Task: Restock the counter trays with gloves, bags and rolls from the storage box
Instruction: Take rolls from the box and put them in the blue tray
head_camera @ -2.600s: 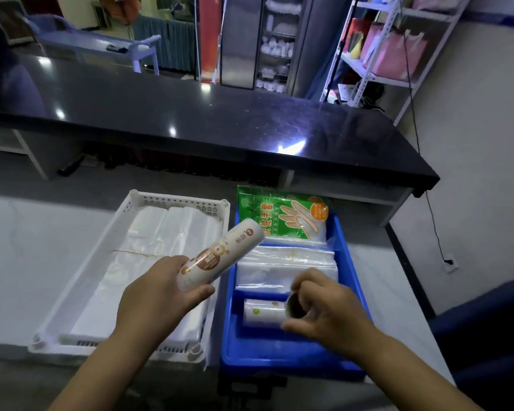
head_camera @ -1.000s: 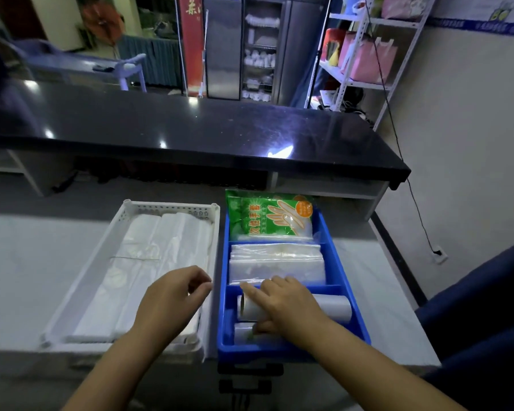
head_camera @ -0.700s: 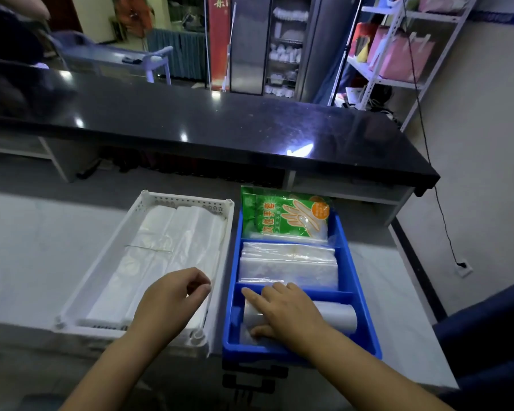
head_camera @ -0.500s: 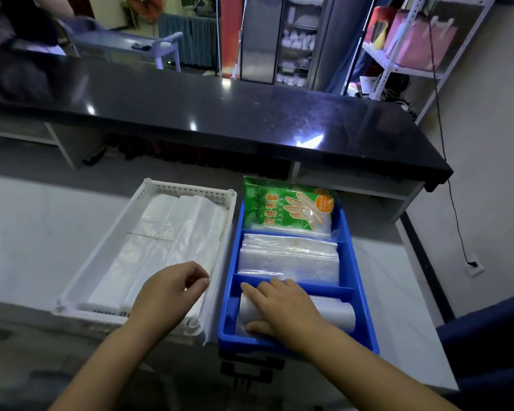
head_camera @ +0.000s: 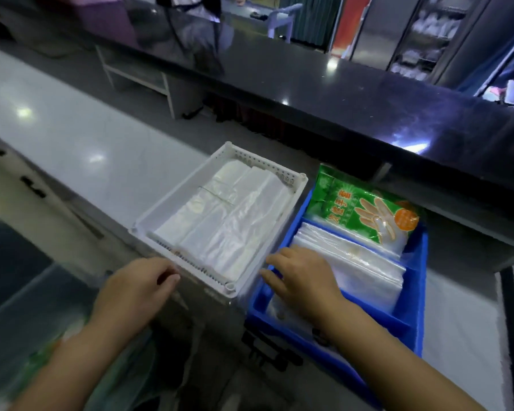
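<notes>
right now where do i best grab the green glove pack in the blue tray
Probably its top edge, pinched from above: the green plastic glove pack leans tilted in the far compartment of the blue plastic tray, upper edge sticking past the far rim, lower end beside the clear plastic bags.

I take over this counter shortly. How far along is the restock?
Looks done: the white tray holds stacked plastic bags, and the blue tray has a glove pack at its far end and clear bags in the middle. In hand: the right hand lies flat over its near end, above something pale, likely rolls; the left hand holds nothing. Left: perhaps more rolls; I cannot tell.
</notes>
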